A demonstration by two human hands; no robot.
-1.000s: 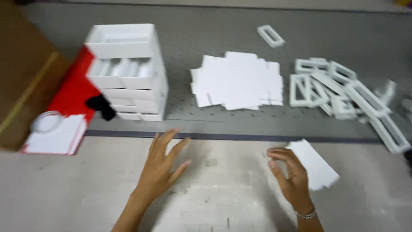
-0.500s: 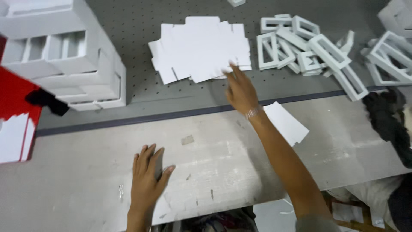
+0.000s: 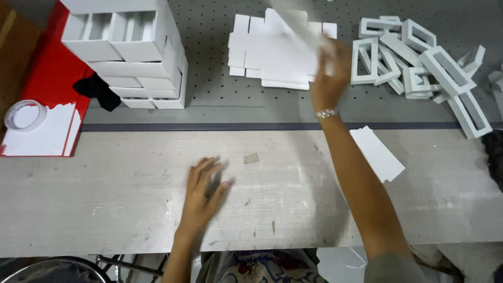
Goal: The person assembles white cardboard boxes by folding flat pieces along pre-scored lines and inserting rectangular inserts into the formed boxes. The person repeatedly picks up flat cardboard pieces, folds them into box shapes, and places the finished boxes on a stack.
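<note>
My right hand (image 3: 329, 73) reaches over the grey perforated board and grips a flat white card sheet (image 3: 299, 25), lifted at an angle and blurred. Under it lies a stack of flat white die-cut cards (image 3: 267, 55). A thin bracelet circles my right wrist. My left hand (image 3: 203, 189) rests flat on the pale wooden bench (image 3: 105, 199), fingers spread, holding nothing. A single flat white card (image 3: 377, 153) lies on the bench right of my right forearm.
A stack of folded white boxes (image 3: 131, 52) stands at the back left. Beside it sit a red-and-white flat box (image 3: 50, 89), a roll of tape (image 3: 23, 115) and a black cloth (image 3: 97, 90). Several white rectangular frames (image 3: 419, 57) are heaped at the back right.
My right hand went from the bench up to the card stack and lifted one sheet. My left hand stayed flat on the bench. The view shifted closer to the back of the board.
</note>
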